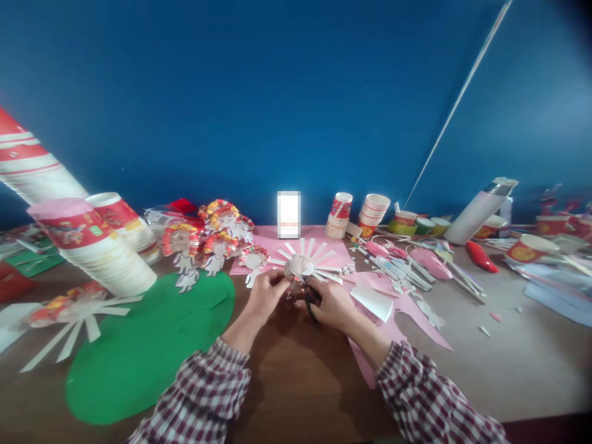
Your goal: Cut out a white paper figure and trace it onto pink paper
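Note:
My right hand (330, 302) is closed around black-handled scissors (312, 308), whose blades point at a small paper piece in front of me. My left hand (267, 296) pinches the edge of that piece with thumb and fingertips. Its exact shape is blurred and partly hidden by my fingers. Directly behind my hands lies a paper cup cut into spread white strips (324, 254), on a pink sheet (263, 237). Left of it are several paper figures (215, 262) with red and gold rings around their heads.
A green paper shape (152, 351) lies at left, near leaning stacks of paper cups (111, 253). More cup stacks (340, 216) stand against the blue wall. Pens (402, 271), paper scraps, a white bottle (478, 213) and a red object (481, 256) occupy the right side.

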### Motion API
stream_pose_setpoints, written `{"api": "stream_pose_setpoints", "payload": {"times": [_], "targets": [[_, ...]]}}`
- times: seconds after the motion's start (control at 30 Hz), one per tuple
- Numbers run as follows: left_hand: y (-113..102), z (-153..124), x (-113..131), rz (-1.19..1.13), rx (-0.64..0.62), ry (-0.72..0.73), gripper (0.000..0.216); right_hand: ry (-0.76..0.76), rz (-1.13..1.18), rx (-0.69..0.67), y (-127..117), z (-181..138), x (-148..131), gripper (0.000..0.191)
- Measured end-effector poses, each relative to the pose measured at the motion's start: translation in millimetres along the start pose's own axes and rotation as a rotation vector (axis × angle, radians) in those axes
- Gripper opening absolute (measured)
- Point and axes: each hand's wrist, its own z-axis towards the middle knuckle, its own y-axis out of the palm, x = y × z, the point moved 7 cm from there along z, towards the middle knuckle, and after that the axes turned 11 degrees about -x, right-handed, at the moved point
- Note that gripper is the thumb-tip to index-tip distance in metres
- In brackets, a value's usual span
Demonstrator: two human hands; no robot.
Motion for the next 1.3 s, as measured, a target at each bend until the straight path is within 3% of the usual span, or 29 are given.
{"api": "stream_pose_setpoints", "payload": {"times": [0.27,0.4,0.5,0.6,1.07,1.3], "targets": [[4,-3,2,-0.068,-0.017,-0.038,0.022,-0.049,0.194,-0.020,-1,2,0,0.029],[7,-6,3,-0.172,-0.006,-0.097,0.024,-0.159,0.510,-0.160,5,3,-5,0.037],[8,-8,7,-0.240,-0.012,-0.093,0.023,-0.148,0.759,-0.297,13,3,-5,0.048],[9,-8,12,-0.256,-0.017,-0.077,0.021,-0.136,0.846,-0.355,14,2,-7,0.054],[9,-9,17,-0.247,-0.031,-0.075,0.020,-0.110,0.797,-0.397,15,-1,-11,0.052],[8,-8,12,-0.256,-0.040,-0.076,0.020,-0.131,0.469,-0.166,6,0,-9,0.036]]}}
